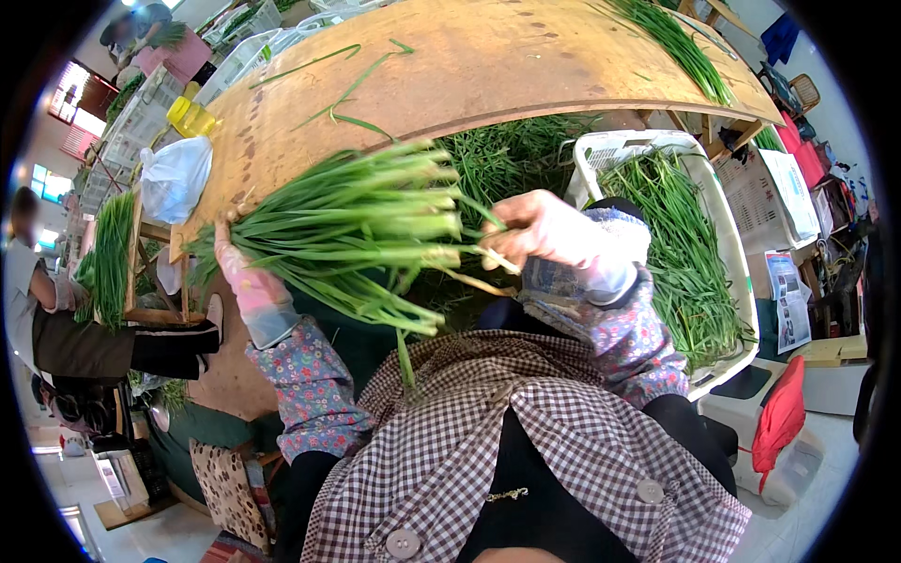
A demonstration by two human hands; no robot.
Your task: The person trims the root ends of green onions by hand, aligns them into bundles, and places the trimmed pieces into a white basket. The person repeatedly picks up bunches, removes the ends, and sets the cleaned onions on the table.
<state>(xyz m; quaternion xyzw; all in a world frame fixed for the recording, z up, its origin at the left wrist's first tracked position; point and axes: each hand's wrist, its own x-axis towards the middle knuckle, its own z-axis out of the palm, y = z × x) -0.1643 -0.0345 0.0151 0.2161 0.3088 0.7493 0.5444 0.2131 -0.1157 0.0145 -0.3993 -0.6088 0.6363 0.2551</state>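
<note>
My left hand (238, 255) is wrapped around a thick bunch of long green stalks (352, 218), which look like Chinese chives. Their pale cut ends fan out to the right above my lap, and the leaf tips trail to the left behind the hand. At those ends, my right hand (531, 229) pinches a few strands, among them a yellowed stalk (479, 281). The right fingers are blurred. One green blade (405, 359) dangles below the bunch, in front of the checked apron (450, 394).
The wooden table (479, 63) carries loose blades (352, 88) and another green bundle (679, 53). A white plastic crate (725, 211) of greens (669, 260) stands at my right. A white plastic bag (176, 179) and yellow bottle (190, 117) lie left. A person (63, 302) stands far left.
</note>
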